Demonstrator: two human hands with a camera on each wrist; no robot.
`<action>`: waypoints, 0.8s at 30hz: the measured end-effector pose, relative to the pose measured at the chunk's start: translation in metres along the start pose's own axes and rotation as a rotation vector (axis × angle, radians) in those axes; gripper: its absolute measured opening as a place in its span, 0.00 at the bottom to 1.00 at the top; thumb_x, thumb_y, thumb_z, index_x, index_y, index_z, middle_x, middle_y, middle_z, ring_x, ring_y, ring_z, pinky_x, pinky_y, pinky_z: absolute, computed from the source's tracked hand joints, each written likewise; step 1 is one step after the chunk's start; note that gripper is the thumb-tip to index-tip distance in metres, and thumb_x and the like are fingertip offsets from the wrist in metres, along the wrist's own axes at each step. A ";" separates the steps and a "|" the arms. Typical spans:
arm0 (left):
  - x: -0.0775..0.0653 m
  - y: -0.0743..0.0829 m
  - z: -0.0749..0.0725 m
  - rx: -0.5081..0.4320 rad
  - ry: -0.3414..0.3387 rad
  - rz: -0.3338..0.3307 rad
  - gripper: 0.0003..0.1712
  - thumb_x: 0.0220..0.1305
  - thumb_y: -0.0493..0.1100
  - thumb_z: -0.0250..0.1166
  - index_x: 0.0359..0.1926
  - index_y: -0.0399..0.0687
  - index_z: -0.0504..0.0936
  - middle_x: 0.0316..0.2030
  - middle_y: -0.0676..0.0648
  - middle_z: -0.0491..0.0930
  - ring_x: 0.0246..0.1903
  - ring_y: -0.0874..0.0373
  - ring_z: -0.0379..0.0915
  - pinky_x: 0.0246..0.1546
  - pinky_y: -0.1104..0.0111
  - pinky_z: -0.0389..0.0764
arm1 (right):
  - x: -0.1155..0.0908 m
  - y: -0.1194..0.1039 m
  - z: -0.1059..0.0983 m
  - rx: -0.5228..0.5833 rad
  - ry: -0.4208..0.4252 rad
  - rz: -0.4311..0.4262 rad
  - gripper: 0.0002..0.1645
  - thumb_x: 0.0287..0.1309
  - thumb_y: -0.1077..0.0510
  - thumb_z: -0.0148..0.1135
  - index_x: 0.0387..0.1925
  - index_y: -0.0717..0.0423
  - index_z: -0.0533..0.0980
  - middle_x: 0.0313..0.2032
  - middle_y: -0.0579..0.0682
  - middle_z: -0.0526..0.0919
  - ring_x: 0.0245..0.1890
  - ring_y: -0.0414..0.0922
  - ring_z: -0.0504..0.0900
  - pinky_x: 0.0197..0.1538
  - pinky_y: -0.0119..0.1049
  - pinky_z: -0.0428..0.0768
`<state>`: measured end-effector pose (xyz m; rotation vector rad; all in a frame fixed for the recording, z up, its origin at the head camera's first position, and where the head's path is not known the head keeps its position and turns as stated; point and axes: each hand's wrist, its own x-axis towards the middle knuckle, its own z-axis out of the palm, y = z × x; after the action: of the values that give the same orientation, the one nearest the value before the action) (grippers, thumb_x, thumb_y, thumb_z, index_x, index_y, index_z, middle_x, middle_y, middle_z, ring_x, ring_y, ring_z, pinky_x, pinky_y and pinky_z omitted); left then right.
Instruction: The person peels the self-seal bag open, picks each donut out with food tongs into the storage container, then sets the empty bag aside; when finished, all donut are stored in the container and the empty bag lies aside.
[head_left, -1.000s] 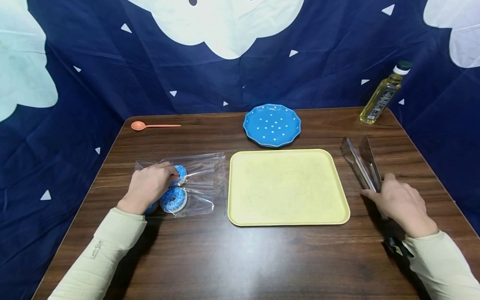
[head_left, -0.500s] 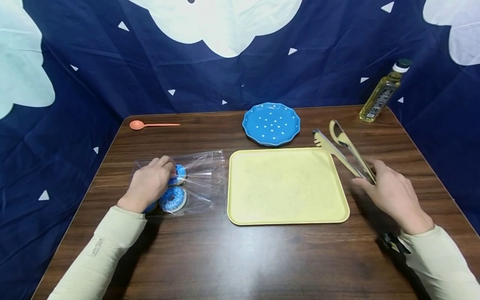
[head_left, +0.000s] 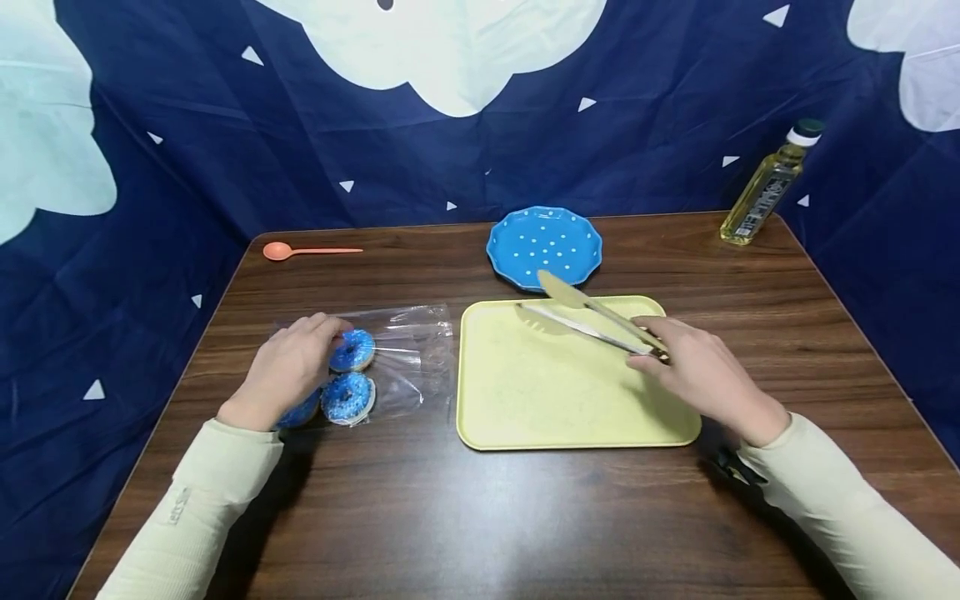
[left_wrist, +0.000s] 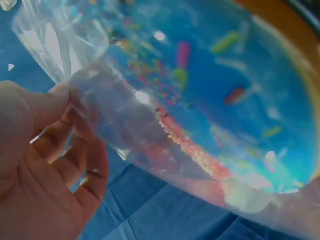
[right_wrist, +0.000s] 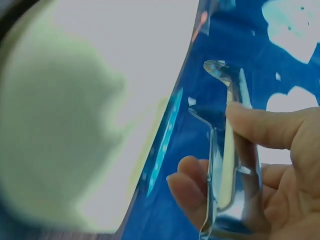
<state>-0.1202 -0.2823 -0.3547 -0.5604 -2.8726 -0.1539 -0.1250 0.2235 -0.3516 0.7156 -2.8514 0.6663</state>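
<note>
My left hand (head_left: 288,367) is at the left end of a clear plastic bag (head_left: 405,333) holding blue-iced donuts (head_left: 362,387). In the left wrist view the thumb and fingers pinch the edge of the bag (left_wrist: 112,87); a sprinkled blue donut (left_wrist: 210,95) fills much of that view. Metal tongs (head_left: 618,322) are gripped in my right hand (head_left: 705,371), their arms apart and pointing left over the yellow tray (head_left: 525,400). Nothing is between the arms of the tongs (right_wrist: 227,185) in the right wrist view.
A blue plate (head_left: 546,233) with white dots stands behind the tray. An orange spoon (head_left: 322,251) lies at the back left of the wooden table (head_left: 405,517). At the back right stands an oil bottle (head_left: 763,192). A blue patterned cloth (head_left: 255,158) hangs behind.
My right hand has lifted the tongs off the table at the right and swung them left over the tray. My left hand has shifted slightly left, uncovering more of the upper donut.
</note>
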 end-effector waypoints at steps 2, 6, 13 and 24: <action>-0.001 0.001 -0.002 -0.012 -0.007 -0.034 0.09 0.69 0.33 0.64 0.48 0.38 0.82 0.42 0.40 0.81 0.40 0.42 0.78 0.38 0.46 0.78 | 0.007 -0.007 0.006 0.021 -0.028 -0.032 0.29 0.61 0.54 0.72 0.60 0.61 0.75 0.52 0.61 0.83 0.48 0.59 0.83 0.46 0.59 0.78; -0.004 0.003 -0.005 -0.026 0.002 -0.089 0.07 0.68 0.33 0.63 0.46 0.38 0.83 0.42 0.39 0.81 0.40 0.41 0.76 0.37 0.46 0.78 | 0.020 -0.021 0.018 0.068 -0.073 -0.091 0.31 0.60 0.53 0.73 0.60 0.63 0.76 0.52 0.59 0.83 0.48 0.54 0.84 0.50 0.54 0.79; -0.009 0.004 -0.005 -0.071 0.000 -0.132 0.07 0.71 0.33 0.61 0.47 0.40 0.82 0.42 0.40 0.80 0.40 0.43 0.79 0.35 0.42 0.80 | 0.038 -0.042 0.035 0.062 -0.044 -0.173 0.25 0.56 0.54 0.76 0.53 0.60 0.81 0.40 0.52 0.87 0.34 0.44 0.85 0.38 0.47 0.81; -0.013 0.001 -0.009 -0.098 0.042 -0.137 0.10 0.68 0.32 0.63 0.48 0.44 0.84 0.42 0.44 0.81 0.38 0.45 0.80 0.24 0.48 0.80 | 0.055 -0.064 0.044 -0.024 -0.034 -0.244 0.21 0.57 0.53 0.75 0.50 0.58 0.84 0.43 0.51 0.88 0.38 0.48 0.87 0.36 0.50 0.82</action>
<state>-0.1067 -0.2876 -0.3491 -0.3728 -2.8740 -0.3257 -0.1443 0.1306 -0.3536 1.0570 -2.7323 0.5867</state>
